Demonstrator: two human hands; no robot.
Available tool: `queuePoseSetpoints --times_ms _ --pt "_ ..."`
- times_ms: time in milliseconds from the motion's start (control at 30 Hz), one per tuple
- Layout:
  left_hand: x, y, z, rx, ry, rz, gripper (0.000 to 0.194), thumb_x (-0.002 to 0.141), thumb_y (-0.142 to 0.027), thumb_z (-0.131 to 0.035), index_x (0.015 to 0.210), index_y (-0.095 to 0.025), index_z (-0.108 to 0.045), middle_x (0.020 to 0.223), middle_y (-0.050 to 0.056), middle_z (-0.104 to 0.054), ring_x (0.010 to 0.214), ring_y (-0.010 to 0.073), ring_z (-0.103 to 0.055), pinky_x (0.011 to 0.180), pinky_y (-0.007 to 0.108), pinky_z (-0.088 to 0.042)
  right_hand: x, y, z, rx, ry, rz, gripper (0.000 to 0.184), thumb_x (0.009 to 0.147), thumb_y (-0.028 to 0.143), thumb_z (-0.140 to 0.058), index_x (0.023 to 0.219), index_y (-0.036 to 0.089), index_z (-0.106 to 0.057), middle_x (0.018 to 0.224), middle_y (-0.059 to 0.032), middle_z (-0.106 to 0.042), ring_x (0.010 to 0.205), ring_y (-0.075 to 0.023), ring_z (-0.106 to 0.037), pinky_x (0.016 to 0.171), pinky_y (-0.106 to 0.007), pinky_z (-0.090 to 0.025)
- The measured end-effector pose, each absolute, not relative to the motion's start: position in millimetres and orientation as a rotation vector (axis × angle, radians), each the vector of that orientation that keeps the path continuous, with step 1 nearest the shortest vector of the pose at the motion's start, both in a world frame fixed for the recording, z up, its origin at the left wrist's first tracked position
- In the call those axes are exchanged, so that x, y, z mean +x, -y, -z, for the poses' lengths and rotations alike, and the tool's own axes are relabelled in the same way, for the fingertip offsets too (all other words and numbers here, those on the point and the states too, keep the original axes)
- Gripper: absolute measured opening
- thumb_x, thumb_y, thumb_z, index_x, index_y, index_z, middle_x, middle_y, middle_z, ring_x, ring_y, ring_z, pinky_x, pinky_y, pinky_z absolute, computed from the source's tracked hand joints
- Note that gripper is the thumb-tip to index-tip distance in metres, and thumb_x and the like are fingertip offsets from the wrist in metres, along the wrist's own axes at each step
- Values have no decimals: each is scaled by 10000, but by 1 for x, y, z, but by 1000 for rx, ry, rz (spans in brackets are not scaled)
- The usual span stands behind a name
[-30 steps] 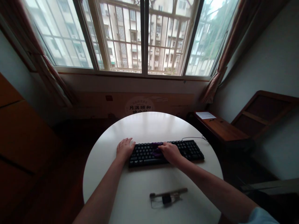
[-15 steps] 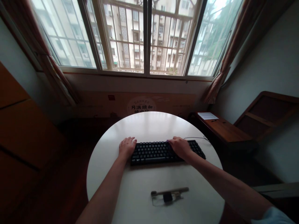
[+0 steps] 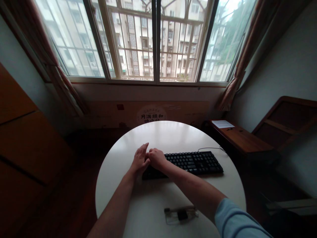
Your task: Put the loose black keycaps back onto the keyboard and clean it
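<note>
A black keyboard (image 3: 195,162) lies across the white round table (image 3: 116,142), its cable running off at the back right. Over its left end, my right hand (image 3: 156,158) is closed with the fingers curled. Whatever those fingers may hold is hidden. My left hand (image 3: 140,160) is open beside the keyboard's left end, fingers stretched forward, its thumb side at the right hand's fingers. Nearer to me lie a small black block with thin wire loops (image 3: 182,215) and a slim stick-like tool, partly blurred and close to my right forearm.
A wooden bench (image 3: 247,140) with a paper sheet (image 3: 223,124) stands at the right. Behind the table are a wide printed cardboard panel (image 3: 114,114) and a barred window (image 3: 156,39). An orange-brown cabinet (image 3: 19,132) is at the left.
My right hand has moved left, from the right-middle part of the keyboard to its left end beside my left hand. The left hand has turned up onto its side. The view has shifted slightly.
</note>
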State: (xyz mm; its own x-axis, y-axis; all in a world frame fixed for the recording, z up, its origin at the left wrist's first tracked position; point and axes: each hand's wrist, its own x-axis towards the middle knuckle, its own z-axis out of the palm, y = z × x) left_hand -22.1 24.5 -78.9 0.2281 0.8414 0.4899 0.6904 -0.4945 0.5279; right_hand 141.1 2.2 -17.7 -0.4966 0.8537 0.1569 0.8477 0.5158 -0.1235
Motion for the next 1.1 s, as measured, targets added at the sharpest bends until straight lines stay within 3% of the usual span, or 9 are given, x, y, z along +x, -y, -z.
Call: queuePoseSetpoints --times_ms 67,167,400,633,833,933,1100 --pt "-17 -26 84 2372 -1416 -996 860 761 -467 -645 1510 -162 -352 1524 161 -424 1410 354 -370 1165 499 -283 158 -4 18 -1451 2578 -35 298 992 302 -460 1145 261 -712 1026 -75 -657 992 -198 -589 838 -278 -469" --pt "-14 -29 91 2475 -1455 -744 954 769 -552 -667 1545 -160 -273 1550 194 -369 1431 385 -327 1160 549 -258 179 -6 16 -1464 2597 -15 335 1015 312 -418 1207 284 -691 1040 -74 -654 1011 -187 -580 878 -276 -456" --pt "-13 -31 89 2489 -1489 -554 750 826 -559 -614 1484 -253 -424 1556 140 -388 1453 367 -300 1161 580 -229 230 -4 15 -1534 2624 32 297 997 303 -468 1158 293 -718 1019 -77 -665 990 -182 -571 860 -263 -446" --pt "-12 -32 85 2484 -1506 -507 588 840 -577 -580 1338 -264 -582 1500 115 -478 1432 356 -347 1161 578 -236 365 26 24 -1848 2410 126 318 1016 294 -438 1133 275 -733 959 -77 -665 942 -163 -575 834 -234 -427" --pt "-11 -32 83 2480 -1518 -518 556 834 -579 -580 1297 -271 -606 1486 103 -497 1426 335 -360 1167 551 -244 451 40 26 -2091 2208 203 274 985 276 -501 1053 240 -764 941 -99 -671 949 -176 -602 815 -233 -432" --pt "-15 -31 81 2457 -1552 -506 541 826 -581 -587 1281 -291 -615 1476 97 -509 1420 355 -365 1159 602 -218 474 46 23 -2150 2131 230 295 987 314 -495 990 216 -774 946 -105 -674 936 -183 -616 800 -240 -444" --pt "-35 -30 76 2394 -1627 -441 539 808 -581 -599 1270 -305 -624 1476 108 -506 1414 378 -369 1133 659 -212 508 75 23 -2050 1991 238 341 985 366 -466 1096 202 -744 1001 -97 -686 965 -181 -635 849 -251 -470"
